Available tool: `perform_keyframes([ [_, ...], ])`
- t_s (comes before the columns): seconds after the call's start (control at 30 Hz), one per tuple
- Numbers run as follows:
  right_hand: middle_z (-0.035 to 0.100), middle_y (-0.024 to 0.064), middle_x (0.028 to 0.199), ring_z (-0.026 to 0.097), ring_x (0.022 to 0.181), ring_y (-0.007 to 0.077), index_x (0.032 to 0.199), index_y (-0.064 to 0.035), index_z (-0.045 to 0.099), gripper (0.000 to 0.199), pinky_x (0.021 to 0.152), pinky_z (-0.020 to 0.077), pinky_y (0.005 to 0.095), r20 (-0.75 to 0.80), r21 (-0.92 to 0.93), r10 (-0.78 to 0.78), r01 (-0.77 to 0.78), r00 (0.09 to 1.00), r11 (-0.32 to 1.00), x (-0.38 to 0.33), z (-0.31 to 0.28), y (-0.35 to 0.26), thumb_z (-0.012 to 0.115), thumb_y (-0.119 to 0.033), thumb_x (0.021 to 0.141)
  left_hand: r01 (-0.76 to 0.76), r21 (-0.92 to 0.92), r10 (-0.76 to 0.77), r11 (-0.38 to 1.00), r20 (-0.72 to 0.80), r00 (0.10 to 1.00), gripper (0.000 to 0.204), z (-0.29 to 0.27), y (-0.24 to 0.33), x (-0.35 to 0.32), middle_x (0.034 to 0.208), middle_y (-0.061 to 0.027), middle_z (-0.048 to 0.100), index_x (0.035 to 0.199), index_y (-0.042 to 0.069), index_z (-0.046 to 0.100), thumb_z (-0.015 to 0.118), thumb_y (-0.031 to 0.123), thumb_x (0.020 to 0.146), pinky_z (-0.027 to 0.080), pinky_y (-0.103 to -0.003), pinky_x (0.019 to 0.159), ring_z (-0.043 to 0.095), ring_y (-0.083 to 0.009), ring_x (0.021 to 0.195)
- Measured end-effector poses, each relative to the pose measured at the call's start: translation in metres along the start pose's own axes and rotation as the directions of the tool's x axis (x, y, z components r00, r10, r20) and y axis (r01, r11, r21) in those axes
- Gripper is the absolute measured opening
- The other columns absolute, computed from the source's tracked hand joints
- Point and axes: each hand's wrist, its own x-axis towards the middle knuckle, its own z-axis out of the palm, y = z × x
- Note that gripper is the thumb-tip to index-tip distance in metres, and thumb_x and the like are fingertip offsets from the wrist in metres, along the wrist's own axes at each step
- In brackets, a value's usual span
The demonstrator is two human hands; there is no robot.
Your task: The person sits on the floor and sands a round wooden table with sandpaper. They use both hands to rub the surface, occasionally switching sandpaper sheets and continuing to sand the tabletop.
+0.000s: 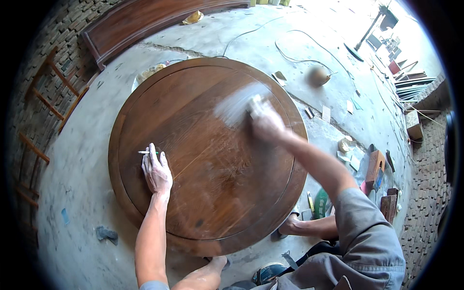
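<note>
A round dark-brown wooden tabletop [208, 159] lies flat before me, with a groove running round its rim. My left hand [157, 174] rests on its left part, dusted white, fingers stretched forward. Between those fingers is a thin white cigarette [143, 152]. Toward the far right of the top, my right hand [268, 124] is smeared by motion, its fingers closed over a small pale pad [255, 102]; the blur hides what kind of pad it is. Beside the pad, a streak of white dust [237, 106] covers the wood.
A long brown wooden panel [145, 29] stands at the back left, near wooden frames [53, 92] by the brick wall. On the concrete floor lie a cable [314, 41], a round brown object [319, 76], small sheets [326, 113], a green bottle [321, 203] and a wooden plane [375, 169].
</note>
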Motion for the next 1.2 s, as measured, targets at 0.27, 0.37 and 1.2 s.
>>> perform_keyframes([
  [0.27, 0.039, 0.0370, 0.155, 0.039, 0.145, 0.0474, 0.147, 0.0169, 0.039, 0.064, 0.123, 0.0306, 0.0527, -0.136, 0.269, -0.202, 0.233, 0.970, 0.935, -0.019, -0.004, -0.059, 0.045, -0.020, 0.095, 0.004, 0.006, -0.004, 1.000, 0.019, 1.000, 0.052, 0.002, -0.005, -0.002, 0.144, -0.0273, 0.056, 0.152, 0.004, 0.045, 0.051, 0.030, 0.108, 0.038, -0.052, 0.113, 0.052, -0.0428, 0.132],
  [0.37, 0.039, 0.0350, 0.155, 0.041, 0.145, 0.0457, 0.146, 0.0148, 0.040, 0.059, 0.124, 0.0287, 0.0497, -0.037, -0.081, 0.038, -0.041, 0.999, 0.996, -0.012, 0.004, 0.033, 0.044, -0.016, 0.095, 0.003, -0.033, -0.003, 0.999, 0.012, 1.000, 0.051, 0.004, 0.006, 0.001, 0.143, -0.0271, 0.056, 0.151, 0.004, 0.046, 0.052, 0.030, 0.107, 0.038, -0.052, 0.113, 0.053, -0.0420, 0.132],
  [1.2, 0.039, 0.0386, 0.153, 0.039, 0.144, 0.0507, 0.144, 0.0155, 0.045, 0.059, 0.121, 0.0313, 0.0566, 0.177, -0.410, 0.104, -0.023, 0.979, 0.912, -0.004, 0.014, 0.023, 0.043, -0.022, 0.098, 0.006, 0.025, -0.007, 1.000, 0.030, 1.000, 0.051, 0.003, 0.004, 0.000, 0.143, -0.0270, 0.056, 0.151, 0.004, 0.046, 0.051, 0.031, 0.108, 0.038, -0.051, 0.113, 0.053, -0.0418, 0.132],
])
